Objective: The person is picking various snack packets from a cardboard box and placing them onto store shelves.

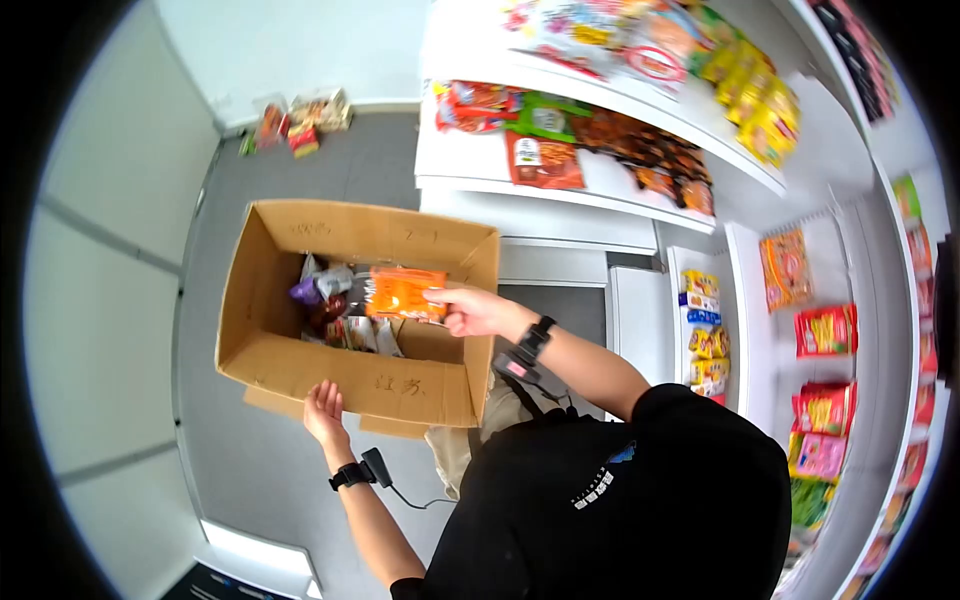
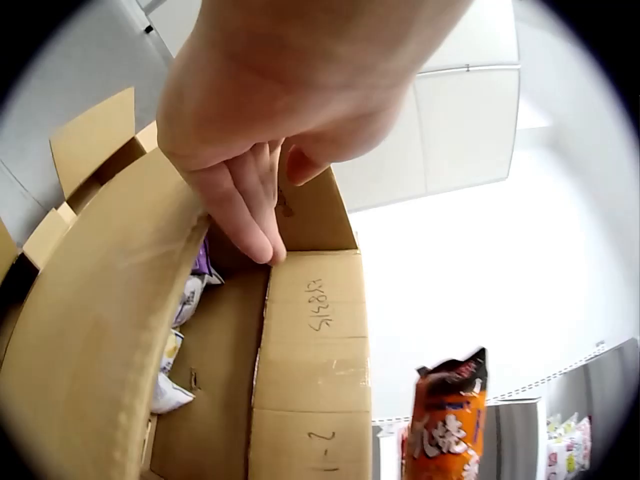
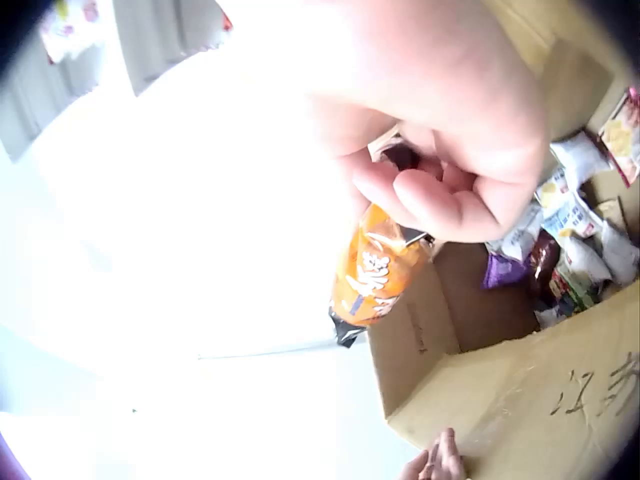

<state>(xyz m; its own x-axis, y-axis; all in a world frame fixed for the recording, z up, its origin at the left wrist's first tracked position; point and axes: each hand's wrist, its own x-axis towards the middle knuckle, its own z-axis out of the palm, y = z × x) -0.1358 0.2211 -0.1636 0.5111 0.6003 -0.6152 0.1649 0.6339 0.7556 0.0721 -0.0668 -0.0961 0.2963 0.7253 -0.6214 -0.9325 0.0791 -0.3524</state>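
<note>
An orange-and-black snack bag (image 1: 405, 293) is gripped at one end by my right hand (image 1: 475, 312), over the open cardboard box (image 1: 310, 368). In the right wrist view, curled fingers pinch the bag (image 3: 378, 265) and its free end hangs down. My left hand (image 1: 326, 412) is at the box's near wall, fingers fairly straight; in the left wrist view these fingers (image 2: 232, 205) reach down beside the top edge. Inside the box lie a purple packet (image 1: 306, 291) and several white packets (image 3: 575, 215), together with a dark red one (image 3: 543, 262).
White shelves with snack bags (image 1: 545, 160) stand behind the box and to the right. Red bags (image 1: 826, 330) hang on the right rack. A few packets (image 1: 303, 138) lie on the floor by the far wall. The box's outer flaps (image 1: 390, 427) stick out on the near side.
</note>
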